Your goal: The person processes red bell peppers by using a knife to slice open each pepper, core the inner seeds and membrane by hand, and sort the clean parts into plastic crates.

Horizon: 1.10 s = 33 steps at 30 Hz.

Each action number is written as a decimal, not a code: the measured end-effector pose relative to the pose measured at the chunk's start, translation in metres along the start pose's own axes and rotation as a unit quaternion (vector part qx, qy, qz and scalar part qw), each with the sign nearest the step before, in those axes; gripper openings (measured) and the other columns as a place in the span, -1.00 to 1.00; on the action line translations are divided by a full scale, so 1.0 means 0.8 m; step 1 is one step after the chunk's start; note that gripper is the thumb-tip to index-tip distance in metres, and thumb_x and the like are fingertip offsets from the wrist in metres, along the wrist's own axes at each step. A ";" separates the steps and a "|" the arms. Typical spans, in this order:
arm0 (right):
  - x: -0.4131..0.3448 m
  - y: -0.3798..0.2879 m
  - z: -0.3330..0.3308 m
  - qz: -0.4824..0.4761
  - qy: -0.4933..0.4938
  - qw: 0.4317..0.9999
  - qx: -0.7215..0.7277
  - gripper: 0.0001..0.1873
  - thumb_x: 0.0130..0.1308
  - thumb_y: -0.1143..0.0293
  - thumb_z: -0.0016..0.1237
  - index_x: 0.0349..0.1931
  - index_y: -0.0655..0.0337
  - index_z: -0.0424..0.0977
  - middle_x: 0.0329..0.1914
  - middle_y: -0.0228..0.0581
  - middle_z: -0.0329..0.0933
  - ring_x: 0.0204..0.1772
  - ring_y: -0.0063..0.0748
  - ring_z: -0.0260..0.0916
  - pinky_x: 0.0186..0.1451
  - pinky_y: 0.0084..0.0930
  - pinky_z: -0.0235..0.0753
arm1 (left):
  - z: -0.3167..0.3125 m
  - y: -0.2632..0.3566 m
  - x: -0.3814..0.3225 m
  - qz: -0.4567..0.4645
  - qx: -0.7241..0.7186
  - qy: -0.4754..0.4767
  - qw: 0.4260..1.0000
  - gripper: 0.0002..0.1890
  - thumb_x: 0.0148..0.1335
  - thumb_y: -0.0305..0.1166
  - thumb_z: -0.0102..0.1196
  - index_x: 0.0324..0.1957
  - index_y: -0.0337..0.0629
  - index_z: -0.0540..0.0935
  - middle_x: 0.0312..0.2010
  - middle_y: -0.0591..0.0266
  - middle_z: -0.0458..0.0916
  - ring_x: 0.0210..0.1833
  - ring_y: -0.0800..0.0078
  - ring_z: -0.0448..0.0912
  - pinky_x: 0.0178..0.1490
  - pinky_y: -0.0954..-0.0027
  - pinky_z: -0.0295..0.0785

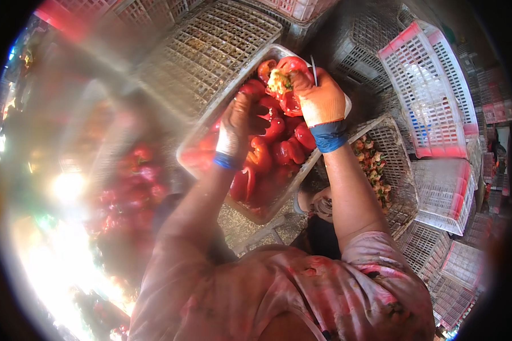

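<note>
My right hand (322,100), in an orange work glove with a blue cuff, grips a pale, seedy pepper core (279,82) at its fingertips. From the same hand sticks up a thin metal blade (313,69), apparently a knife; its handle is hidden. Just beneath is a cut red bell pepper (292,66). Over the left side of a pale plastic tub (187,154), my left hand (238,125) has its fingers apart and nothing visible in them. Its glove is stained and has a blue cuff. Glossy red bell peppers (277,128), some cut open, fill the tub.
Beside my right forearm, a plastic crate (403,170) contains pepper cores and scraps (372,170). An upturned grid crate (222,38) lies beyond the tub. White and red crates (429,91) are stacked at right. Glare blurs a heap of red peppers (132,192) at left.
</note>
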State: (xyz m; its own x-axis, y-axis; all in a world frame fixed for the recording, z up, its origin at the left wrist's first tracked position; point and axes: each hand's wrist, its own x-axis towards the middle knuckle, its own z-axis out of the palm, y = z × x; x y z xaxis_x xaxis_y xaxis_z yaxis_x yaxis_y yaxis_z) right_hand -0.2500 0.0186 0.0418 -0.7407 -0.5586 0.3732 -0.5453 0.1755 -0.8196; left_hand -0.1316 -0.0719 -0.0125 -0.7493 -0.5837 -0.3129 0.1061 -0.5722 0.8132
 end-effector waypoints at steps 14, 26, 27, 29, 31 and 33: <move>-0.043 0.030 0.085 -0.099 -0.050 0.971 -0.214 -0.41 0.22 -0.22 0.01 -0.16 0.20 0.50 -0.30 0.04 0.56 -0.18 0.13 0.52 -0.22 -0.14 0.49 | -0.047 0.035 -0.030 0.050 0.049 0.019 0.997 -0.65 0.29 -0.43 0.13 0.06 -0.36 0.41 -0.44 0.14 0.58 -0.46 0.40 0.59 -0.40 0.41 0.51; -0.017 0.078 0.083 0.002 0.015 1.000 0.015 -0.56 0.27 0.05 0.09 -0.28 0.37 0.53 -0.50 -0.08 0.53 -0.47 -0.20 0.48 -0.48 -0.34 0.44 | -0.010 0.061 -0.055 0.006 0.033 -0.009 0.999 -0.74 0.15 -0.59 0.16 -0.10 -0.30 0.50 -0.39 0.22 0.59 -0.39 0.48 0.59 -0.32 0.45 0.53; -0.015 0.064 0.066 0.042 0.009 0.997 0.059 -0.59 0.25 0.09 0.11 -0.26 0.34 0.52 -0.51 -0.20 0.51 -0.54 -0.31 0.45 -0.59 -0.42 0.42 | -0.023 0.055 -0.046 0.017 0.037 -0.006 0.999 -0.75 0.16 -0.56 0.14 -0.09 -0.30 0.50 -0.38 0.20 0.59 -0.38 0.47 0.59 -0.32 0.45 0.53; 0.000 0.082 0.046 0.103 0.011 0.991 0.081 -0.63 0.23 0.12 0.14 -0.23 0.29 0.50 -0.51 -0.29 0.51 -0.62 -0.43 0.41 -0.71 -0.50 0.40 | -0.039 0.045 -0.027 0.043 0.051 -0.001 0.998 -0.76 0.18 -0.52 0.11 -0.09 -0.31 0.50 -0.38 0.18 0.59 -0.36 0.45 0.59 -0.30 0.43 0.53; 0.013 0.112 0.035 0.119 0.015 0.990 0.075 -0.63 0.22 0.13 0.14 -0.20 0.28 0.50 -0.50 -0.26 0.53 -0.65 -0.47 0.39 -0.72 -0.50 0.39 | -0.048 0.032 -0.018 0.039 -0.014 -0.027 0.999 -0.76 0.21 -0.45 0.06 -0.09 -0.31 0.50 -0.37 0.18 0.57 -0.40 0.45 0.54 -0.36 0.42 0.47; 0.012 0.124 0.024 0.093 0.020 0.992 0.081 -0.62 0.21 0.15 0.14 -0.15 0.28 0.50 -0.49 -0.23 0.54 -0.67 -0.50 0.37 -0.71 -0.50 0.40 | -0.019 0.047 -0.030 -0.030 -0.010 0.033 0.999 -0.76 0.20 -0.45 0.06 -0.10 -0.31 0.50 -0.38 0.19 0.55 -0.41 0.44 0.51 -0.37 0.43 0.44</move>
State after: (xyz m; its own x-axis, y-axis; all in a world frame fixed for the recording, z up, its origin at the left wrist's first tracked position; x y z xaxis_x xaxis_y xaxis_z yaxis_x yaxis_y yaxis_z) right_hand -0.3038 0.0150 -0.0439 -0.8392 -0.4958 0.2236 -0.3303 0.1380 -0.9337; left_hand -0.0999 -0.0878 0.0181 -0.7105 -0.5843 -0.3922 0.0764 -0.6180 0.7824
